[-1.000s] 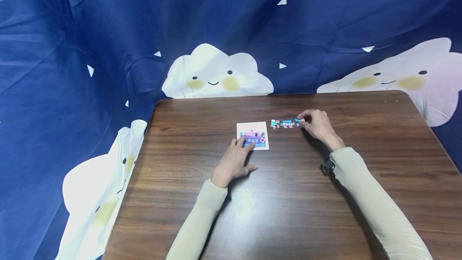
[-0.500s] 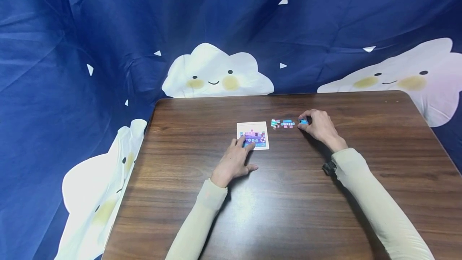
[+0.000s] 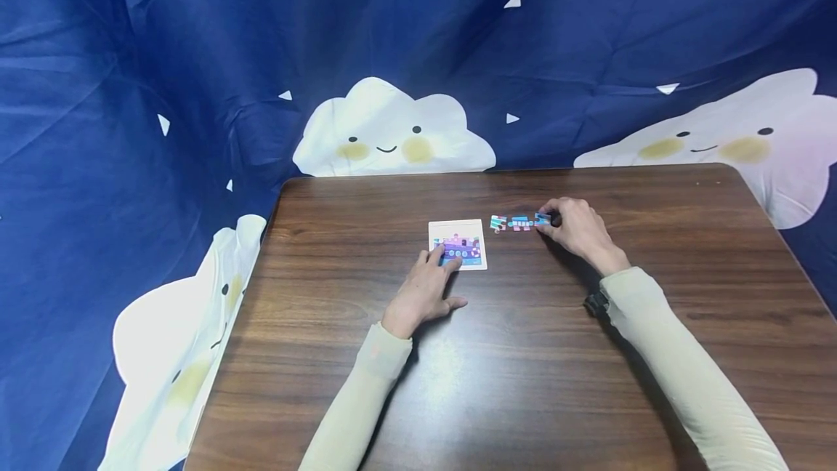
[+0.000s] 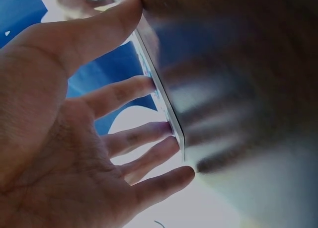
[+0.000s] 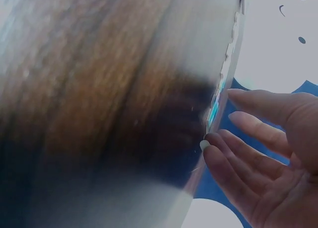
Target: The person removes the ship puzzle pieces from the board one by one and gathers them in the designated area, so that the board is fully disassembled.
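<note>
With its fingertips, my left hand (image 3: 423,289) rests on the near edge of a white puzzle board (image 3: 437,229). Fitted pieces form a purple ship picture (image 3: 461,248) in the board's lower part. The left wrist view shows the fingers (image 4: 121,96) nearly straight on the board's thin edge (image 4: 171,119). Right of the board, my right hand (image 3: 575,227) pinches a small blue jigsaw piece (image 3: 543,219) on the table. In the right wrist view the piece (image 5: 213,111) lies between the thumb and the curled fingertips.
Two more jigsaw pieces lie in a row between the board and my right hand: a striped green and white one (image 3: 498,223) and a blue and pink one (image 3: 521,223). The brown table (image 3: 523,355) ends at a blue cloth (image 3: 556,49) with clouds.
My right hand has turned the blue jigsaw piece and shifted it slightly left, near the blue and pink one. The left hand has stayed on the board.
</note>
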`<state>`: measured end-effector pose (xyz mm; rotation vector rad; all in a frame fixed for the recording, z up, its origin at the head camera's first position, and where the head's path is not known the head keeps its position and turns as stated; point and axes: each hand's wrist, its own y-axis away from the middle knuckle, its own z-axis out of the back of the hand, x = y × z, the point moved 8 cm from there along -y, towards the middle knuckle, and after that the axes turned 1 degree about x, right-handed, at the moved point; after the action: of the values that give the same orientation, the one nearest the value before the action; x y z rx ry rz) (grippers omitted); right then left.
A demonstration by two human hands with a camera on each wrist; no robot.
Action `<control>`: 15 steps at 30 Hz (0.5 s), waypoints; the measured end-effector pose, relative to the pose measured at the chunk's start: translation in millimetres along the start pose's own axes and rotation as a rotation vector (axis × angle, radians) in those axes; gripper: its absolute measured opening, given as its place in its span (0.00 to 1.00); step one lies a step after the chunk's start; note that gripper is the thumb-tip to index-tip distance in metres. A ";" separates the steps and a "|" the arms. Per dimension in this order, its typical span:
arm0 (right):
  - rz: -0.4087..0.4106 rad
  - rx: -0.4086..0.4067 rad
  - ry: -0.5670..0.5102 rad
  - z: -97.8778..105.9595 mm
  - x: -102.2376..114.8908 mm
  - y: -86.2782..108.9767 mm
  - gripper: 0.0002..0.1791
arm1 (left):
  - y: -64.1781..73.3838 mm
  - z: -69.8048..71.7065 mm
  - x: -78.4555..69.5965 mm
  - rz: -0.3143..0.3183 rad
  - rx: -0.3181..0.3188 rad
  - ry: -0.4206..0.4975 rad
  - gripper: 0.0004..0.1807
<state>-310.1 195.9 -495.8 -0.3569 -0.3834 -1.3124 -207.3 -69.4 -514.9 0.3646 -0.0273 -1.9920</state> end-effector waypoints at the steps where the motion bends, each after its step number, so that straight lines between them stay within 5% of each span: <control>1: 0.006 -0.002 -0.002 -0.4 1.9 0.0 0.16 | 0.3 -0.5 0.4 0.003 0.003 0.001 0.45; 15: 0.160 -0.003 -0.093 -19.8 56.6 -8.1 0.13 | 1.7 0.5 0.8 0.012 -0.018 0.024 0.45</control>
<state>-304.7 136.3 -486.7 -0.4431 -0.4229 -1.1433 -206.2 -70.9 -514.3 0.3760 0.0037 -1.9743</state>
